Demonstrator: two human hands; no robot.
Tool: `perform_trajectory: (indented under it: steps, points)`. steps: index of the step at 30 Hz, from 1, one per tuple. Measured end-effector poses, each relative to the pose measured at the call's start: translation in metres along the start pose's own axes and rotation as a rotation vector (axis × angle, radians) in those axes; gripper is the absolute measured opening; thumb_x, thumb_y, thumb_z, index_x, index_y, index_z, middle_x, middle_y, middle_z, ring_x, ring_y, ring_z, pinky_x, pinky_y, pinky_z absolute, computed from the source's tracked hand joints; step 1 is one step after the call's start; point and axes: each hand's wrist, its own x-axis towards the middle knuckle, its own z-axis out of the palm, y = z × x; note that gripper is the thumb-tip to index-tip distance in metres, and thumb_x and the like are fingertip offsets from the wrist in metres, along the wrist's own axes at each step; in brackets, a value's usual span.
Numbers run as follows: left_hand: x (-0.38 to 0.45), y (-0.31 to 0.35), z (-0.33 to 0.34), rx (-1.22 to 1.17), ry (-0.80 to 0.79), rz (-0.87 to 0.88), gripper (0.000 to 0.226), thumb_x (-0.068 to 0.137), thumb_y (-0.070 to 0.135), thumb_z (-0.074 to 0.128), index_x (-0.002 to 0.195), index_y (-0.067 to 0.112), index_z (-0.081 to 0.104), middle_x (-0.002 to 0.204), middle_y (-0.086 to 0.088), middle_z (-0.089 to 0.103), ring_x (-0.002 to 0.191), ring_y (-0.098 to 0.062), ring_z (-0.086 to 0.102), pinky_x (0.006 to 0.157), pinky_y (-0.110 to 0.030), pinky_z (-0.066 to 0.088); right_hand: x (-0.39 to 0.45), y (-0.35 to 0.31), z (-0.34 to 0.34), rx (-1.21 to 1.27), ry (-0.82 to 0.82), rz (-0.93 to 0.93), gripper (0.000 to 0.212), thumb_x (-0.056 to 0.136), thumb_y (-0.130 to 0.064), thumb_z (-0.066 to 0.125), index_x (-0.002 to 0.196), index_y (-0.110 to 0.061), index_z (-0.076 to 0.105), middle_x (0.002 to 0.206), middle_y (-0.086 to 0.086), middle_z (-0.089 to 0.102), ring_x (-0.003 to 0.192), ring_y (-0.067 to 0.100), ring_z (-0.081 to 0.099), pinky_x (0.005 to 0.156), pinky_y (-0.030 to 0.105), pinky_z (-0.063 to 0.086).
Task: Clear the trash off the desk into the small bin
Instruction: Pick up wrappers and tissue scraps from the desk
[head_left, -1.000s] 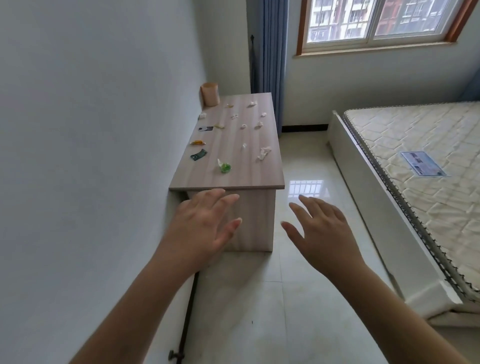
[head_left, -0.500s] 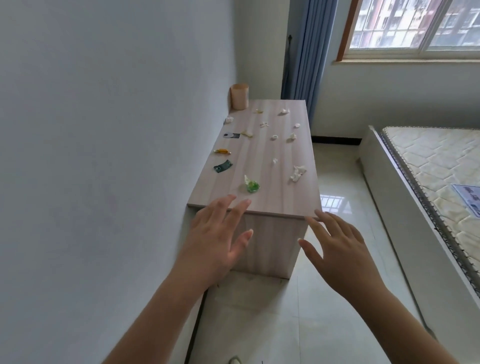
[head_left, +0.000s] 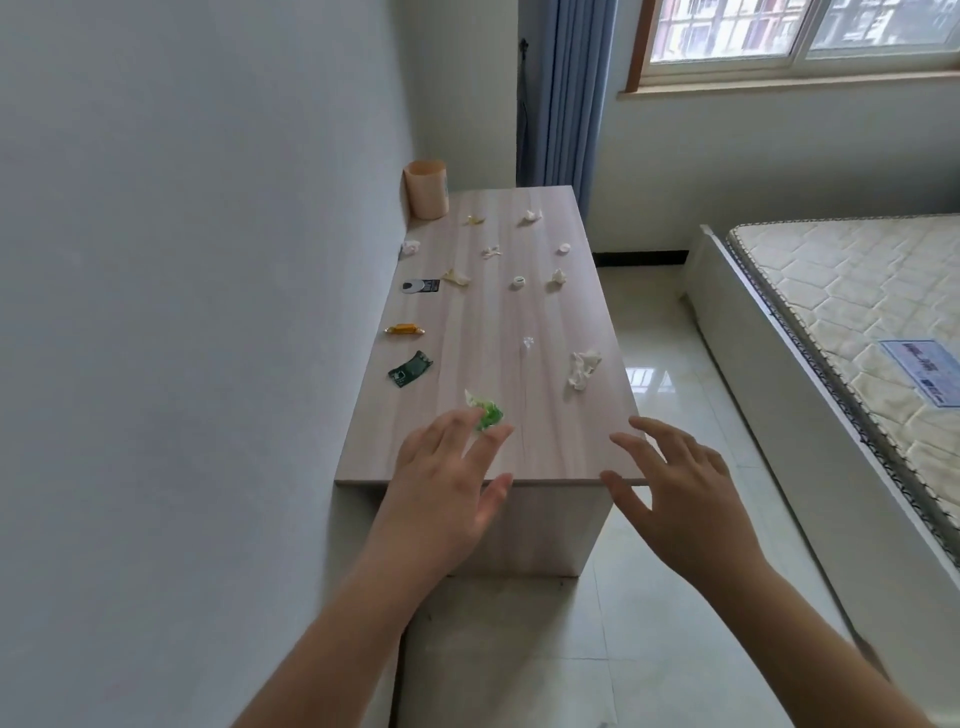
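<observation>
Both hands have come fwd since the earlier frames: they were short of the desk (head_left: 519, 322), now they reach over its near end, and the desk fills more of the view. Left hand (head_left: 441, 493) is spread wide, palm down, holding nothing; its fingertips (head_left: 470, 421) overlap the green crumpled wrapper (head_left: 485, 413) in the view, can't tell if they touch it. Right hand (head_left: 680, 509) also spread wide and empty, over the near right corner of the desk.

Small bin (head_left: 427, 189), tan cylinder, stands upright at the far left corner, against the wall (head_left: 182, 312). Trash scattered btwn bin and hands: dark green packet (head_left: 410, 369) near the left edge, orange candy wrapper (head_left: 404, 329) just beyond it, black label w/ white oval (head_left: 421, 286) further on. White tissue wad (head_left: 583, 368) lies near the right edge, well apart from the green wrapper. Smaller white and yellowish scraps (head_left: 457, 277) dot the far half, incl. a small white cap (head_left: 518, 282) and a wad by the wall (head_left: 410, 247).

Right of the desk: tiled floor (head_left: 665, 364), then a bare mattress (head_left: 857, 322). Blue curtain (head_left: 561, 93) hangs behind the desk, beside the window (head_left: 800, 36)
</observation>
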Motion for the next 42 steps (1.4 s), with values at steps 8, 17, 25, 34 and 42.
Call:
perform_trajectory:
  steps: [8, 17, 25, 34, 42]
  points:
    - [0.107, -0.025, 0.093, 0.034, -0.103, -0.036, 0.043, 0.088, 0.043, 0.046, 0.128, 0.029, 0.042, 0.137, -0.002, 0.042, 0.132, -0.023, 0.033, 0.110, -0.043, 0.029, 0.091, 0.081, 0.062, 0.062, 0.031, 0.055, 0.037, 0.089, -0.041, 0.047, 0.116, -0.018, 0.058, 0.123, 0.006, 0.061, 0.110, 0.027, 0.059, 0.090, 0.042, 0.049]
    - [0.204, -0.064, 0.204, 0.019, -0.302, -0.326, 0.046, 0.090, 0.043, 0.044, 0.135, 0.031, 0.037, 0.149, -0.001, 0.030, 0.138, -0.022, 0.022, 0.112, -0.042, 0.020, 0.231, 0.149, 0.139, 0.115, -0.262, -0.037, 0.049, 0.091, -0.043, 0.047, 0.135, -0.024, 0.037, 0.140, 0.002, 0.045, 0.126, 0.025, 0.044, 0.101, 0.041, 0.040]
    - [0.225, -0.114, 0.279, 0.120, -0.493, -0.657, 0.068, 0.080, 0.052, 0.058, 0.139, 0.031, 0.030, 0.147, -0.009, 0.028, 0.131, -0.031, 0.027, 0.098, -0.048, 0.038, 0.328, 0.179, 0.229, 0.086, -0.456, -0.058, 0.071, 0.090, -0.048, 0.045, 0.147, -0.028, 0.008, 0.156, 0.005, 0.012, 0.144, 0.028, 0.007, 0.113, 0.044, 0.022]
    - [0.205, -0.127, 0.321, 0.028, -0.588, -0.772, 0.059, 0.085, 0.044, 0.060, 0.134, 0.023, 0.036, 0.153, -0.017, 0.008, 0.138, -0.039, 0.019, 0.106, -0.048, 0.035, 0.345, 0.195, 0.298, 0.097, -0.663, 0.092, 0.064, 0.088, -0.036, 0.042, 0.144, -0.025, 0.014, 0.157, 0.012, 0.000, 0.144, 0.032, -0.006, 0.116, 0.044, 0.014]
    - [0.199, -0.125, 0.311, -0.066, -0.573, -0.801, 0.028, 0.089, 0.019, 0.056, 0.112, 0.006, 0.046, 0.129, -0.017, 0.042, 0.113, -0.028, 0.044, 0.088, -0.036, 0.044, 0.336, 0.197, 0.301, 0.135, -0.585, 0.015, 0.020, 0.092, -0.007, 0.040, 0.107, -0.005, 0.053, 0.112, 0.016, 0.055, 0.093, 0.033, 0.049, 0.078, 0.040, 0.041]
